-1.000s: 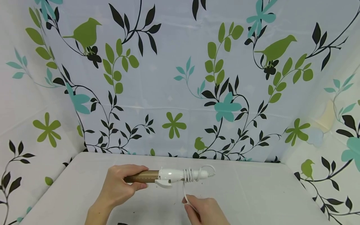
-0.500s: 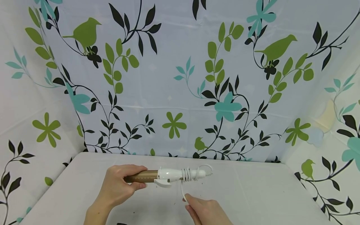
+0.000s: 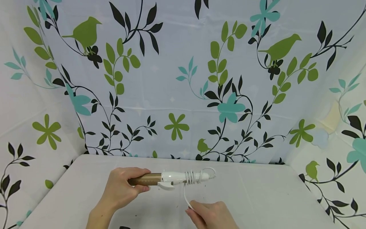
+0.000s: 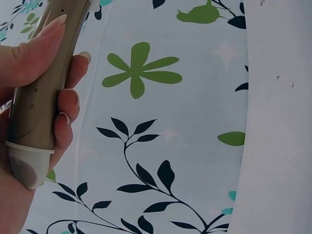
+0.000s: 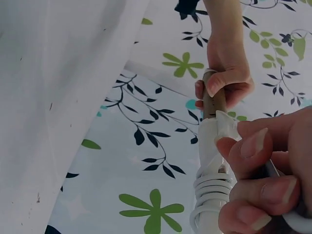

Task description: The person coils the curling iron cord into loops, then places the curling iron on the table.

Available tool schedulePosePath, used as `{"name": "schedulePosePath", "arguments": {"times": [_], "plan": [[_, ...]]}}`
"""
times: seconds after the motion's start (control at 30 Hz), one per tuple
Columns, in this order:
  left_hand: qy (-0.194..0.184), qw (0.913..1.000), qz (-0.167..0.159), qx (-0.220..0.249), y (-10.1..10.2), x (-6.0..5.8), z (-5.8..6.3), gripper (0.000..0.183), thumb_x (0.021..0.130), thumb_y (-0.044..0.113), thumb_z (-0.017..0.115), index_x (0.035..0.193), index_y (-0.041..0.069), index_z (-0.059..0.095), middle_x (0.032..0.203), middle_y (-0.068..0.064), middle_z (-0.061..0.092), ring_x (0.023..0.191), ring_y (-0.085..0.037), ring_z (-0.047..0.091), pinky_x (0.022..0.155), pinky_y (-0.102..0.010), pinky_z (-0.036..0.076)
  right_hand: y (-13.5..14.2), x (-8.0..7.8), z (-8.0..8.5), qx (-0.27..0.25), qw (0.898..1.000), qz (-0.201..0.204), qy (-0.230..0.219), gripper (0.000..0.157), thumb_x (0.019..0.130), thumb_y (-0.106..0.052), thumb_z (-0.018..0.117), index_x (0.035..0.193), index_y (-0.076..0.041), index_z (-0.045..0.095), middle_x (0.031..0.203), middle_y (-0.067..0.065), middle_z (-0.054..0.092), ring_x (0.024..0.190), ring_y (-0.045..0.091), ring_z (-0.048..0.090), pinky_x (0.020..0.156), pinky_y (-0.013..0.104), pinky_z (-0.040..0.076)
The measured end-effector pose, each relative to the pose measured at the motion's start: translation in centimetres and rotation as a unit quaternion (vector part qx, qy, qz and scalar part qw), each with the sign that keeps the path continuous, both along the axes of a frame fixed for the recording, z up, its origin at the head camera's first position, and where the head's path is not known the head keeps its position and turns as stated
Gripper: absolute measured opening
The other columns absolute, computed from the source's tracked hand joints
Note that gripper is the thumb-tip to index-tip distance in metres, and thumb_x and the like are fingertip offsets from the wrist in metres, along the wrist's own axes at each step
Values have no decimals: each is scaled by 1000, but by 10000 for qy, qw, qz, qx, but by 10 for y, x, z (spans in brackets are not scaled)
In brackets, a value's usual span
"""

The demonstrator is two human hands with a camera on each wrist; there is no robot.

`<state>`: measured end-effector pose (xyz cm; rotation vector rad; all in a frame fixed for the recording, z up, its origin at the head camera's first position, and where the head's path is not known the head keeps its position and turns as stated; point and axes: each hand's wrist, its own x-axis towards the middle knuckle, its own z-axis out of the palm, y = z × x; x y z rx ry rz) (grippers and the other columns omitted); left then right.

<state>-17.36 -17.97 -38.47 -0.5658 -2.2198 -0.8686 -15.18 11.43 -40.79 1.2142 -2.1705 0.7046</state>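
A curling iron (image 3: 172,177) with a gold-brown barrel and white handle is held level over the table in the head view. My left hand (image 3: 118,189) grips its barrel; the left wrist view shows the thumb along the barrel (image 4: 36,112) above its white tip (image 4: 30,168). Several turns of white cord (image 3: 191,177) are wound round the handle. From them the cord's free part (image 3: 185,195) runs down to my right hand (image 3: 213,213), which pinches it. In the right wrist view, curled fingers (image 5: 258,192) partly hide the handle and something dark grey inside the hand.
Beneath the hands is a white table (image 3: 266,194) with small dark specks. A curtain (image 3: 154,86) printed with leaves, birds and flowers stands behind it and along both sides. Part of a small black object (image 3: 124,227) shows at the near edge.
My right hand has shifted slightly right and down with the pinched cord. The left hand keeps its grip, and the curling iron has hardly moved.
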Motion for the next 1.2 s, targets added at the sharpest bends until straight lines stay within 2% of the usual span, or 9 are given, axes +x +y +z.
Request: {"name": "schedulePosePath", "arguments": {"times": [0.13, 0.23, 0.3, 0.37, 0.4, 0.67, 0.87, 1.0, 1.2], "plan": [[-2, 10000, 46, -38, 0, -1, -1, 51, 43, 0, 94, 89, 17, 80, 83, 9, 76, 72, -2, 69, 64, -12, 50, 5, 2, 4, 197, 9997, 56, -159, 21, 78, -1, 74, 85, -15, 59, 56, -16, 42, 53, -15, 22, 47, 0, 22], [3, 9999, 88, -84, 0, -2, -1, 50, 43, 1, 94, 89, 17, 80, 83, 9, 76, 72, -2, 69, 65, -12, 50, 8, 2, 6, 354, 9994, -25, 9, 4, 94, -7, 63, 96, -11, 63, 61, -14, 52, 53, -13, 30, 50, -1, 28], [-11, 9999, 109, -96, 0, -1, -1, 50, 43, 1, 94, 89, 17, 80, 83, 10, 76, 72, -2, 69, 65, -12, 49, 9, 2, 7, 346, 9992, -64, 166, 18, 105, -18, 49, 98, -10, 64, 63, -14, 54, 53, -12, 31, 50, -1, 28], [-47, 9998, 134, -100, 0, -1, 0, 50, 44, 1, 94, 89, 18, 80, 83, 10, 76, 72, -1, 68, 65, -12, 49, 10, 3, 8, 254, 9993, -82, 271, 33, 108, -28, 38, 98, -10, 63, 62, -14, 51, 54, -11, 30, 50, -1, 27], [-68, 9998, 141, -100, 0, -1, 1, 50, 44, 1, 94, 89, 18, 80, 83, 10, 76, 72, -1, 68, 65, -12, 49, 10, 3, 9, 213, 9993, -82, 286, 35, 108, -30, 36, 97, -11, 64, 61, -15, 48, 54, -12, 28, 49, -1, 26], [-139, 9996, 176, -163, 0, 0, 2, 49, 44, 2, 94, 89, 19, 80, 83, 12, 76, 72, 0, 68, 65, -13, 49, 11, 7, 14, 39, 9996, -121, 236, 19, 102, -28, 58, 88, -16, 64, 56, -18, 35, 52, -14, 24, 49, -2, 19], [-287, 9993, 154, -186, 2, 0, 2, 49, 45, 2, 94, 89, 20, 80, 83, 13, 76, 71, 2, 66, 63, -14, 49, 13, 6, 17, -217, 9981, -34, 572, 25, 102, -29, 57, 83, -16, 67, 53, -18, 41, 47, -13, 32, 50, -2, 23], [-324, 9992, 138, -190, 2, 0, 2, 49, 46, 3, 94, 90, 19, 80, 83, 13, 76, 72, 2, 66, 63, -14, 49, 13, 4, 19, -395, 9972, 107, 631, 21, 100, -24, 60, 83, -15, 68, 53, -16, 46, 47, -12, 37, 50, -2, 27], [-328, 9991, 162, -205, 2, 1, 2, 50, 45, 3, 94, 89, 21, 80, 83, 14, 75, 72, 2, 66, 63, -15, 49, 13, 4, 19, -405, 9968, 163, 662, 25, 103, -28, 55, 88, -14, 69, 55, -15, 49, 49, -10, 42, 52, -1, 33]]}}
